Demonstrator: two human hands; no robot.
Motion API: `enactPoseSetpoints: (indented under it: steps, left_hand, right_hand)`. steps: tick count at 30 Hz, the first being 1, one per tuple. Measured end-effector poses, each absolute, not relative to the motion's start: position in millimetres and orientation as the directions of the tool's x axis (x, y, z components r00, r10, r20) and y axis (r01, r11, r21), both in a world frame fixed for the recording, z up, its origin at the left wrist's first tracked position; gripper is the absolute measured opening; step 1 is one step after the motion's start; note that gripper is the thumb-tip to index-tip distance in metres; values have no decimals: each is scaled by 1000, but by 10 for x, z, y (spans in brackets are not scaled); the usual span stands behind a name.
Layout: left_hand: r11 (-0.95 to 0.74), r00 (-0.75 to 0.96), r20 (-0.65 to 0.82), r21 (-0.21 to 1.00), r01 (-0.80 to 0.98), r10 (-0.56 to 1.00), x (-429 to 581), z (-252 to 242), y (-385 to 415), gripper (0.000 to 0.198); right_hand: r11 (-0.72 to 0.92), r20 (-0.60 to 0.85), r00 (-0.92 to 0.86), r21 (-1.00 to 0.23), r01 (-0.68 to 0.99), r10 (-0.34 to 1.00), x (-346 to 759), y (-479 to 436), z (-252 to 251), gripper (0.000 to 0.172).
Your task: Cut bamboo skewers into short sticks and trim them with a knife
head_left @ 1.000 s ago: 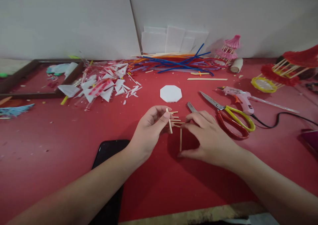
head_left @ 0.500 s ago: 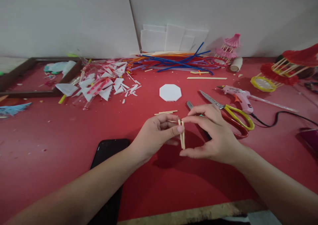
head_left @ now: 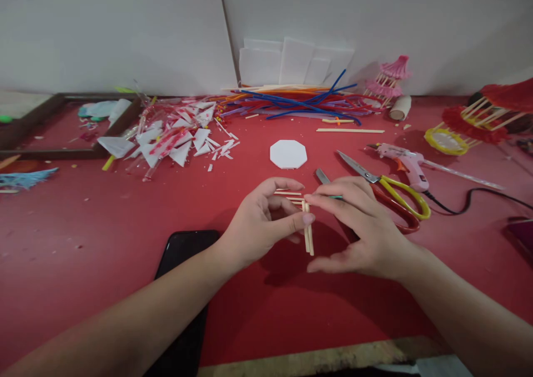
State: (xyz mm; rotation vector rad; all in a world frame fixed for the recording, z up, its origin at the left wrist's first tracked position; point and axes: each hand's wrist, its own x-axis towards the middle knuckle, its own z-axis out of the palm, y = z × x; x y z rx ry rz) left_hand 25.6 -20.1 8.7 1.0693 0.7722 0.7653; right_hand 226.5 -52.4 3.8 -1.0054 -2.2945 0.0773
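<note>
Two short wooden sticks stand side by side above the red table, pinched by my left hand near their upper part. My right hand is just to their right, fingertips close to the stick tops and its thumb apart below them; whether the fingertips touch the sticks is hard to tell. Behind my left fingers lie more short sticks. A white octagonal piece lies flat beyond the hands. A cutter is partly hidden under my right hand.
Scissors and a pink glue gun with its cable lie right. Pipe cleaners and white scraps are at the back. A black phone lies under my left forearm. Stick models stand far right.
My right thumb has moved down, away from the lower ends of the two sticks. My left index finger has lifted a little, and the view has shifted slightly.
</note>
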Motion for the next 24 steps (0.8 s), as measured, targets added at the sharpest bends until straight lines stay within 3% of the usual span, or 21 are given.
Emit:
enactPoseSetpoints:
  steps: [12,19,24]
  left_hand:
    - [343,541,-218,929,-139,812,259,112,-238,41]
    - [320,554,-177,931,-173,814,257,104,-254,36]
    - [313,553,-171,934,-173,816,254,105,-249,36]
  right_hand:
    - [720,548,-500,-318,617,671,2250,-532,72,69]
    - [734,539,-524,-313,602,660,2269,-534,77,74]
    - [732,532,-524,-325,600,665,2268,-540,82,67]
